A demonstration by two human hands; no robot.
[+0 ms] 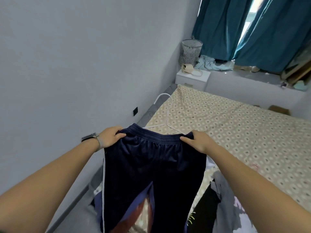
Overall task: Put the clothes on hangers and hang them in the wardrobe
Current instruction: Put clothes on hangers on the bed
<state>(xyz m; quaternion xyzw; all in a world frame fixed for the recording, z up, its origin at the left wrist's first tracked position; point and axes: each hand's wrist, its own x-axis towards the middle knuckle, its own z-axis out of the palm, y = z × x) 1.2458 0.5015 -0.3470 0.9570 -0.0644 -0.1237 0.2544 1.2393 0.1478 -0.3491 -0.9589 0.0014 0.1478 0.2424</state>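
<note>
Soft, even daylight fills the room, moderately bright and cool in tone. It enters at about one o'clock through narrow gaps between the teal curtains, where the window is blown out to white. The wall toward ten o'clock is evenly lit, with no hard shadows. The dark trousers at six o'clock show a faint sheen on the folds, while their lower part sinks into near black with little detail. The wide-angle lens bends straight lines toward the edges and stretches the forearms at the lower corners. Far objects near one o'clock look slightly soft and smeared; the centre is sharper.
</note>
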